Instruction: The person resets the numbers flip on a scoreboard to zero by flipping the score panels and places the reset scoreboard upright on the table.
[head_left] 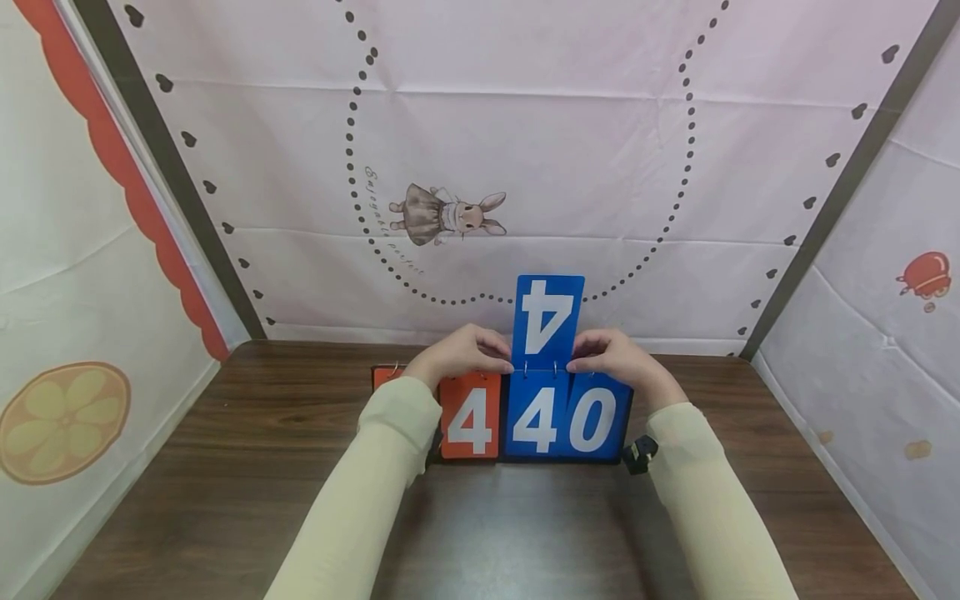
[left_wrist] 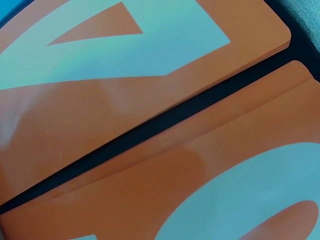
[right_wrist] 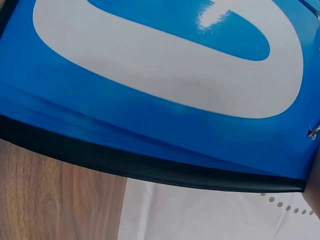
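"What's on the brown wood-grain table [head_left: 528, 533]?"
"A black-backed, orange-and-blue flip scoreboard [head_left: 503, 417]; your left hand [head_left: 467, 353] and right hand [head_left: 613, 358] flank its raised blue "4" card [head_left: 549, 322]."
"Am I gripping it?"
"I can't tell."

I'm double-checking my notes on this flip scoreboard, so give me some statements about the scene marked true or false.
1. The raised blue card shows an upside-down 4. True.
2. The rightmost blue card shows an 8. False: it shows a 0.
3. The right hand is at the raised blue card's right side. True.
4. The tabletop is plain white. False: it is brown wood grain.
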